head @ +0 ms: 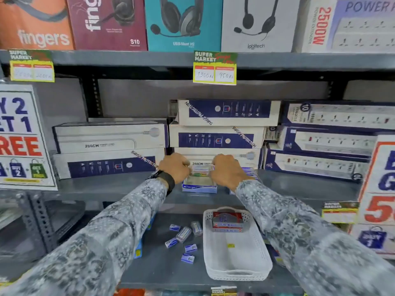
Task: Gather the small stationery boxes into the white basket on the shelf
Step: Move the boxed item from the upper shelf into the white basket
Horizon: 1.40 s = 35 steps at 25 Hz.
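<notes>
Small stationery boxes and the white basket on store shelving. A clear plastic box (pixel 202 170) is held between both hands above an open blue-and-white carton (pixel 199 185) that stands on the middle shelf (pixel 96 186). The left hand (pixel 174 166) grips its left end and the right hand (pixel 227 168) its right end, the fingers of each closed on the box. A dark band (pixel 168 180) circles the left wrist; both arms wear patterned grey sleeves (pixel 119 227).

On the lower shelf (pixel 162 272) lies the white basket (pixel 236 251), a perforated tray with a handle slot at its near end. A red-and-white box (pixel 227 222) rests at its far end; a small yellow label shows on its floor. Just left of the basket, loose on the shelf, are five small blue-and-white boxes (pixel 188 258) and two clear plastic cases (pixel 183 234), near one another but apart from the basket.

Behind the hands, stacked power-strip cartons (pixel 224 113) fill the middle shelf. Headset boxes (pixel 183 22) stand on the top shelf, with a yellow price tag (pixel 214 70) on its edge. A promotional sign (pixel 21 137) hangs at far left.
</notes>
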Each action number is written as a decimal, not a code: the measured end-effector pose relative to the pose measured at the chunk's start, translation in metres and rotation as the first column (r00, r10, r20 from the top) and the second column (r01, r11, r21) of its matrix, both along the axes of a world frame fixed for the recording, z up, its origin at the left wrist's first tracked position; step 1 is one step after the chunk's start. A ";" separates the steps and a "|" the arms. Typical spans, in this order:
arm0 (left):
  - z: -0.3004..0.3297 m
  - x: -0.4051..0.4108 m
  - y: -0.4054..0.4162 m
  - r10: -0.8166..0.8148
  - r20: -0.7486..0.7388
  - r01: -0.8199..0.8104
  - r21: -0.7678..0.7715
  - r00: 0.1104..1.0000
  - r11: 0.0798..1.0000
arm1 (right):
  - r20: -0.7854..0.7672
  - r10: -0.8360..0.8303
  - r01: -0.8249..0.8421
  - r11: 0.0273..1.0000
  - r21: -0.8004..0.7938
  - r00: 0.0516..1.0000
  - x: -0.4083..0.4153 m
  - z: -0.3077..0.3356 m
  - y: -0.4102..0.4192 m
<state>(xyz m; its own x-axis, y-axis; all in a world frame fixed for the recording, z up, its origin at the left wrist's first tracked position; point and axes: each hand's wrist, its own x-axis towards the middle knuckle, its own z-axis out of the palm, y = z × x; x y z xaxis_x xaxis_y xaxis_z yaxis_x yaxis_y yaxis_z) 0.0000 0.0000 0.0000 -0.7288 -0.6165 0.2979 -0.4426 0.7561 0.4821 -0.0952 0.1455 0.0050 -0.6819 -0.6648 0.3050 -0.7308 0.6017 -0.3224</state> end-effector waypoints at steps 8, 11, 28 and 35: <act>-0.013 -0.034 -0.035 0.033 0.137 -0.071 0.284 0.990 0.956 | 0.179 -0.086 0.079 0.996 0.050 0.980 -0.036 -0.011 -0.038; -0.015 -0.035 -0.041 0.057 0.099 -0.087 0.335 0.993 0.938 | 0.183 -0.110 0.112 0.994 -0.001 0.977 -0.038 -0.015 -0.037; -0.051 0.110 0.105 0.068 -0.250 0.108 0.625 0.966 0.773 | 0.330 0.093 0.039 0.927 -0.373 0.940 0.068 -0.063 0.125; -0.149 0.071 0.112 0.064 -0.141 0.050 0.681 0.988 0.730 | 0.493 0.058 0.106 0.949 -0.298 0.868 0.043 -0.149 0.149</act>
